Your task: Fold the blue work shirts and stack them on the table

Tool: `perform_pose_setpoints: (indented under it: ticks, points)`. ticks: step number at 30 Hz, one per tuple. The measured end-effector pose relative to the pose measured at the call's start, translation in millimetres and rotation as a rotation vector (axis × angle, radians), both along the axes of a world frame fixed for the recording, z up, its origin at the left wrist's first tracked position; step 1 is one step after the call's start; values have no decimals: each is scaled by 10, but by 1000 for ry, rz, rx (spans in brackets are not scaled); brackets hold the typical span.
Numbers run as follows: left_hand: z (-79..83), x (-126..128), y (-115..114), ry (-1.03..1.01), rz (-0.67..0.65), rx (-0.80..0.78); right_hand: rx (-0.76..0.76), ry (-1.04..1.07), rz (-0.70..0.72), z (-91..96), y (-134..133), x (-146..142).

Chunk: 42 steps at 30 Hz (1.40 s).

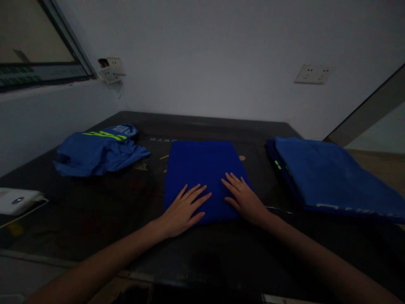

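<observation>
A dark blue folded cloth (pixel 202 169), seemingly a garment, lies flat as a neat rectangle in the middle of the dark table. On its near left part rests my left hand (pixel 183 209), palm down with the fingers spread. My right hand (pixel 243 196), with a ring on one finger, lies flat on its near right edge, fingers apart. Neither hand grips the cloth. Left of it is a crumpled blue garment (pixel 101 152) with yellow-green stripes. To the right sits a stack of folded blue garments (pixel 332 173).
The dark glossy table (pixel 104 215) meets a white wall behind. A white device (pixel 19 200) with a cable lies at the left edge. Wall sockets (pixel 312 74) are at the right, and more sockets (pixel 110 71) hang near the window (pixel 34 38).
</observation>
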<state>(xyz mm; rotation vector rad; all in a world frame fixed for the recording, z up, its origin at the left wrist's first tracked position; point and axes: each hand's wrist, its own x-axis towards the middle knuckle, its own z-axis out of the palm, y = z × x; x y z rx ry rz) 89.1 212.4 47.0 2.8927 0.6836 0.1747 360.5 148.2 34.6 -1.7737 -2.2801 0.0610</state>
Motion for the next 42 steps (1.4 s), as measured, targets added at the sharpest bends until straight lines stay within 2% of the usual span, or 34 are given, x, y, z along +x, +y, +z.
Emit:
perform_pose_setpoints:
  ticks: [2, 5, 10, 13, 17, 21, 23, 26, 29, 32, 35, 39, 42]
  points:
    - [-3, -6, -63, 1, -50, -11, -50, 14, 75, -19, -86, -30]
    - [-35, -53, -78, 13, -55, 2, -74, 6, 102, -63, -139, -18]
    - [-83, -175, -117, 36, 15, 30, -66, 5, 100, -56, -126, -19]
    - [-67, -272, -164, 39, 80, -38, -68, 23, 86, -42, -136, -5]
    - [28, -453, -11, -80, 235, -350, -90, 140, -5, -85, -142, 234]
    - [145, -585, 439, -468, 659, -634, -36, 455, -243, -111, -72, 587]
    - [191, -590, 680, -665, 838, -843, -92, 665, -347, -75, -10, 673]
    - [241, -518, 976, -817, 916, -1173, -232, 989, -454, 32, 93, 648]
    - [269, -383, 1166, -803, 905, -1368, -342, 1252, -492, 159, 169, 538]
    - [263, -227, 1202, -803, 926, -1457, -481, 1438, -510, 269, 185, 452]
    - [233, -104, 1098, -886, 996, -1480, -541, 1559, -490, 331, 165, 404]
    - [244, 11, 949, -978, 1081, -1612, -430, 1556, -462, 350, 201, 370]
    - [347, 182, 909, -966, 1088, -1657, -338, 1500, -424, 399, 282, 417]
